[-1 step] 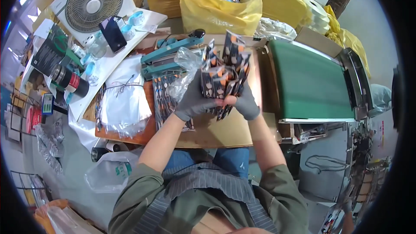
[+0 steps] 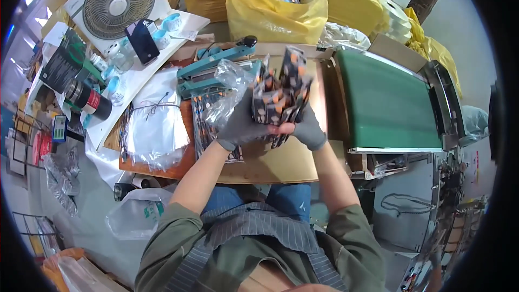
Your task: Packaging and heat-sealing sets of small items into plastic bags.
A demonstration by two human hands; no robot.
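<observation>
A loose bunch of black sachets [image 2: 270,105] with orange and pale spots is held upright over the cardboard-covered table [image 2: 270,170]. My left hand [image 2: 240,124], in a grey fingertip-less glove, closes on the bunch from its left. From the right, my right hand [image 2: 309,130], gloved alike, grips it too, and both thumbs meet near its lower front. Some sachets are blurred and stick up higher than others. Crumpled clear plastic [image 2: 230,78] lies against the left glove. Flat rows of similar sachets [image 2: 203,121] lie left of my left hand, partly covered by it.
Behind the hands stands a teal bag sealer [image 2: 216,67]. Clear bags tied with cord [image 2: 157,124] lie at left, beside a shelf holding a phone [image 2: 141,42] and a flask [image 2: 89,100]. A green conveyor belt [image 2: 389,103] borders the right. A yellow sack [image 2: 275,19] stands behind.
The bunch of sachets has come down slightly toward me, its tallest sachet now lower. Both hands keep their hold.
</observation>
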